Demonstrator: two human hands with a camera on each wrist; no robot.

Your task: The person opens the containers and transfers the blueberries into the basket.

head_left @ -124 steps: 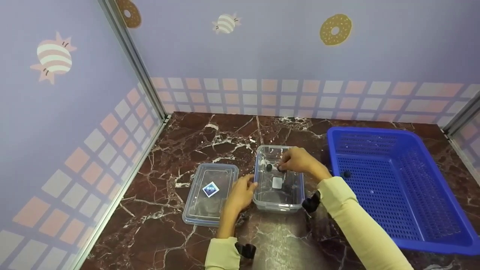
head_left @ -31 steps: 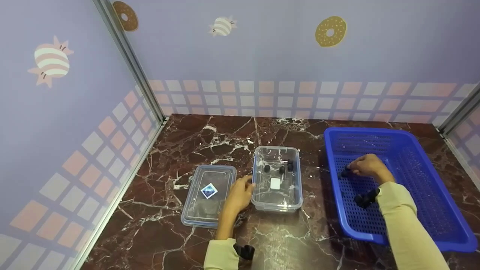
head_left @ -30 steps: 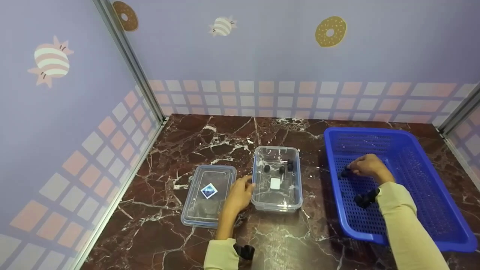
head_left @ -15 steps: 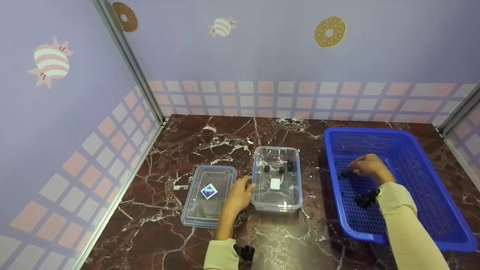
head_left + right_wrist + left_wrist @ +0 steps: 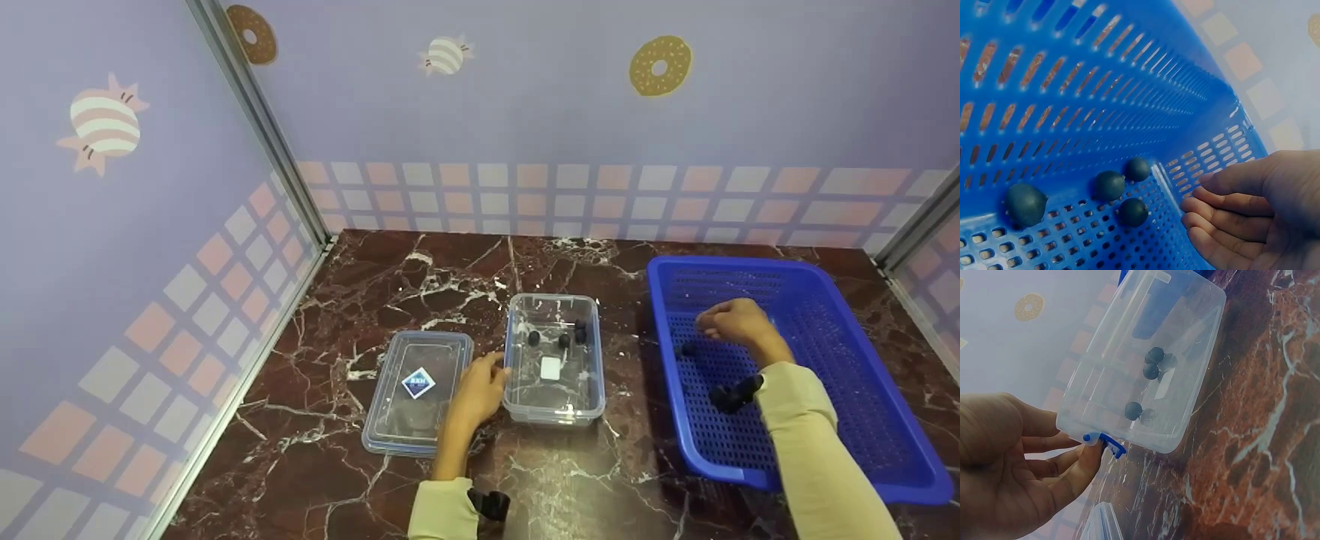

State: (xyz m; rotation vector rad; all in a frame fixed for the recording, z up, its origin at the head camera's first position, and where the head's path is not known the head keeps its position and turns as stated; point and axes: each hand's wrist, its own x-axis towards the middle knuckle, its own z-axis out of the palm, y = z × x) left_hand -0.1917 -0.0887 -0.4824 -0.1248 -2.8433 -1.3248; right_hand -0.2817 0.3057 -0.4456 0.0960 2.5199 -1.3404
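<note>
My left hand (image 5: pixel 478 386) touches the left side of a clear plastic box (image 5: pixel 551 409), its fingertips at a blue latch (image 5: pixel 1112 445) in the left wrist view. Several dark round balls (image 5: pixel 533 338), like blueberries, lie inside the box. On the right, my right hand (image 5: pixel 736 324) hovers within a blue plastic basket (image 5: pixel 855 322). Its fingers (image 5: pixel 1207 211) are loosely bent, and nothing shows between them in the right wrist view. Several more of the dark balls (image 5: pixel 1110 185) rest on the basket floor beside that hand, apart from the fingers.
A clear lid (image 5: pixel 418 352) with a blue rim and a diamond-shaped label lies left of the box, partly behind my left hand. The dark marbled table (image 5: pixel 420 285) meets patterned walls at the back and sides.
The right hand was in the box 4.1 seconds ago, then at the balls in the basket; it has now risen slightly off them. More balls lie in the box. The left hand stays put.
</note>
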